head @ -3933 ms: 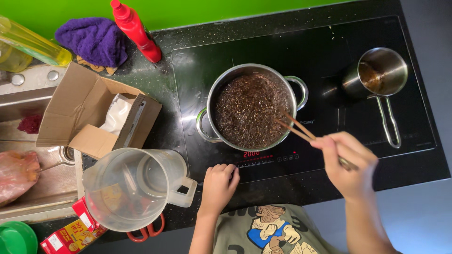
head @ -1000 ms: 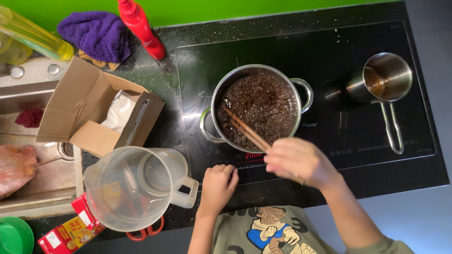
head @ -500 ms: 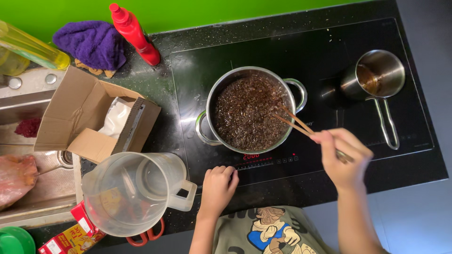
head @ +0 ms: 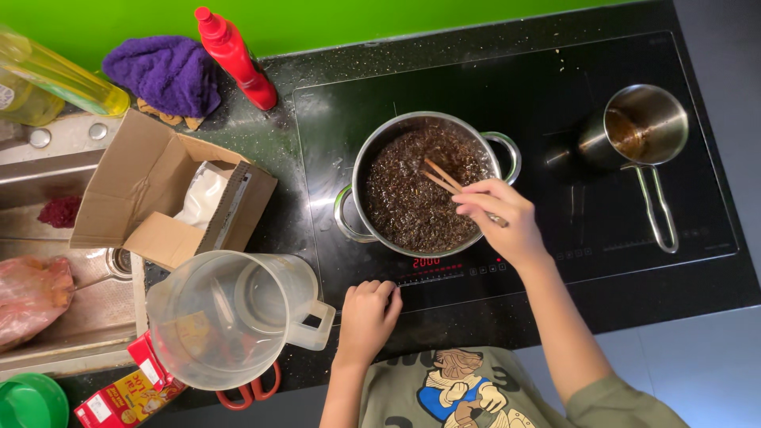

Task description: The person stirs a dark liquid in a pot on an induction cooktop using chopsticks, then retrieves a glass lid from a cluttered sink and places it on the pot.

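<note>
A steel pot (head: 361,170) full of a dark, grainy mixture (head: 412,198) stands on the black induction hob (head: 555,166). My right hand (head: 499,218) is over the pot's right rim, holding wooden chopsticks (head: 438,176) whose tips reach into the mixture. My left hand (head: 369,317) rests with curled fingers on the hob's front edge, just below the pot, holding nothing.
A small steel saucepan (head: 642,127) sits at the hob's right. A clear plastic jug (head: 226,317), an open cardboard box (head: 158,190), a red bottle (head: 234,55), a purple cloth (head: 162,71) and a sink (head: 55,238) lie to the left. Red scissors (head: 250,390) lie under the jug.
My right hand has moved the chopsticks back and forth through the pot and is now nearer the pot's middle. My left hand has stayed put.
</note>
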